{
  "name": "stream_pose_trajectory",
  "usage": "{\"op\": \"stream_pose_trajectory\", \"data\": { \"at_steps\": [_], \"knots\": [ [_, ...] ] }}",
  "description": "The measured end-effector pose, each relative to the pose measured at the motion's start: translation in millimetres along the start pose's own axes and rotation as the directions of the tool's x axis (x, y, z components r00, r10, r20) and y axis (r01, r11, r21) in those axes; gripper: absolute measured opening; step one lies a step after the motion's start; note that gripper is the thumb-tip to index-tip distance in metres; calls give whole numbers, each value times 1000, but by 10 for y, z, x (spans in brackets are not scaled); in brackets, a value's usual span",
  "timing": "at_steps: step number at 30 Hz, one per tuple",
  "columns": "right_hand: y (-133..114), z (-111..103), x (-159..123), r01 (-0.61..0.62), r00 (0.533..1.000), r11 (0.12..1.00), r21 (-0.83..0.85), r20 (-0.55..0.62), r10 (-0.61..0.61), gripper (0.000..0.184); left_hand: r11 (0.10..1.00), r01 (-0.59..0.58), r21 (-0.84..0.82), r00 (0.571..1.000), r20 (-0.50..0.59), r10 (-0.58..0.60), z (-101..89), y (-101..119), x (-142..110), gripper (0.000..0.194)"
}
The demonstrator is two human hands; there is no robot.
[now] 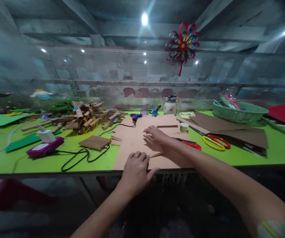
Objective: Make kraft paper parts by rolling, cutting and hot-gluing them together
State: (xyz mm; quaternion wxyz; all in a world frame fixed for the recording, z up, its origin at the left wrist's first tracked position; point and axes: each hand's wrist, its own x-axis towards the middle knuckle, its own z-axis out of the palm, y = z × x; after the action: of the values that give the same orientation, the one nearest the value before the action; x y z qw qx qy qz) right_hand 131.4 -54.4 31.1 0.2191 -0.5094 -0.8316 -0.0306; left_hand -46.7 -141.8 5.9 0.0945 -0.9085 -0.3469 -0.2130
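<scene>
A sheet of brown kraft paper [129,142] lies in front of me, reaching the near edge of the table. My left hand [136,167], with a ring on one finger, rests on it at that edge, fingers bent and thumb stretched apart. Just right of its fingers is a thin brown paper strip or roll [156,154]; whether the fingers touch it is hard to see. Farther up the sheet is my right hand [156,137], fingers extended and spread, a shadow beneath them. Nothing shows in either hand.
Right of the sheet lie red-handled scissors [193,144] and scissors with yellow and red handles [215,142]. A blue glue gun [135,116] sits behind; its cord runs to a purple power strip [45,147]. Rolled paper tubes [87,117] pile leftward. A green basket [240,112] stands right.
</scene>
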Motion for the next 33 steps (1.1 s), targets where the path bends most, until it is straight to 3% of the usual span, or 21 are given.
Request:
{"op": "stream_pose_trajectory", "data": {
  "at_steps": [2, 5, 7, 9, 13, 24, 33],
  "knots": [
    [-154, -120, -241, 111, 994, 993, 30, -5, -111, 19, 1000, -11, -1, 1000, -4, 11, -8, -5, 3, 35],
    [-391, -185, -671, 239, 967, 970, -51, 106, -233, 9, 1000, -21, -7, 1000, -8, 21, -17, -9, 6, 30],
    [-495, -168, -893, 229, 969, 972, -56, 112, -222, 6, 1000, -25, -18, 1000, -12, 25, -31, -18, 8, 25],
    [-537, -136, -1013, 215, 974, 976, -39, 88, -211, 15, 999, -32, -44, 999, -12, 32, -50, -42, 10, 21],
    [-526, -91, -1029, 200, 978, 980, -2, 61, -199, 28, 993, -58, -102, 998, 16, 60, -60, -130, 2, 19],
    [-583, -111, -953, 162, 979, 973, -165, 147, -139, 23, 989, -148, -8, 987, 67, 148, 19, -242, -4, 24],
    [-397, -31, -1142, 87, 996, 991, -101, 26, -85, 35, 984, -177, -20, 980, 85, 178, -26, -298, 23, 24]
  ]
}}
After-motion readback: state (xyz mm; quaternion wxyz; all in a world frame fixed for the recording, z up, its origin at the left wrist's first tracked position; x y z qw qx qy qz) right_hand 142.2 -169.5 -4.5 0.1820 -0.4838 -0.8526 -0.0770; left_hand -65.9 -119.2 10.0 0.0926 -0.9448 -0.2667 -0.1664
